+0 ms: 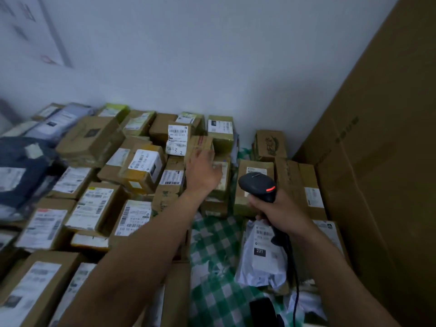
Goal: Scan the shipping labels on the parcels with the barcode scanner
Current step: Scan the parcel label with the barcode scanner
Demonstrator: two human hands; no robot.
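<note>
Several brown cardboard parcels with white shipping labels cover the surface. My right hand [278, 212] grips the handle of a black barcode scanner [258, 185], whose red light glows and whose head points toward the far boxes. My left hand [204, 172] reaches forward with its fingers extended and rests on a small brown parcel [223, 179] in the middle; the hand is motion-blurred. An upright box with a label marked by hand [177, 140] stands just beyond it. A white plastic mailer marked 231 [260, 253] lies under my right wrist.
A green and white checked cloth [212, 244] shows between the parcels. One very large cardboard carton [382, 161] walls off the right side. White wall [188, 67] behind. Dark blue bags [21, 166] lie at the left. The scanner's black cable [295, 274] hangs down.
</note>
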